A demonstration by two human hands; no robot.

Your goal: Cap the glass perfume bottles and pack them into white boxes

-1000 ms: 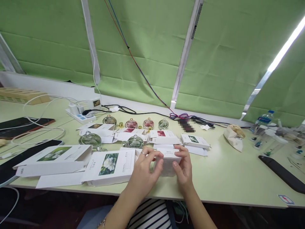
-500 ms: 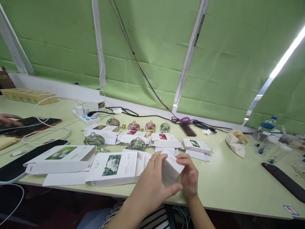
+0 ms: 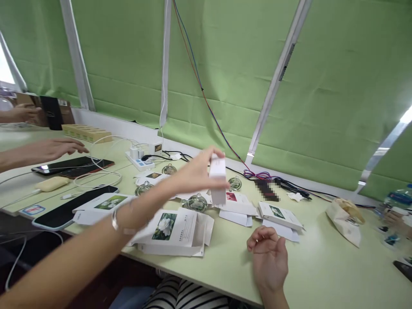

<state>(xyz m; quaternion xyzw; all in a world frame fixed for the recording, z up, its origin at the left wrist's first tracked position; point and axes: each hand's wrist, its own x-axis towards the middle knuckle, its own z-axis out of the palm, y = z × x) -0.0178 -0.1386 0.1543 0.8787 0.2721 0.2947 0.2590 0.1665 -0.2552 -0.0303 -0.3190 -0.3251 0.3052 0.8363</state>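
Up in front of me, above the table, my left hand [image 3: 197, 172] grips a small white box [image 3: 218, 171] between thumb and fingers. My right hand [image 3: 270, 259] is empty, palm up near the table's front, its fingers loosely curled and apart. Beneath my left forearm lies a larger white carton [image 3: 179, 234] with a white-flower picture and an open end flap. Another carton [image 3: 111, 203] is partly covered by that arm. Farther back are cartons with a red picture [image 3: 238, 202] and a green one [image 3: 279, 215]. Round clear bottles [image 3: 196, 203] stand among them, some hidden.
A co-worker's hand [image 3: 61, 149] hovers over dark phones [image 3: 77, 166] on the left. A phone [image 3: 77, 207], a power strip [image 3: 139, 162] and white cables lie nearer. Toward the right are bundled cables [image 3: 292, 187], a cloth bag [image 3: 344, 221] and a water bottle [image 3: 401, 198].
My left hand has lifted the small white box up and away from me. My right hand has let go of it and opened. The view has swung left; a co-worker's hand extends farther in.
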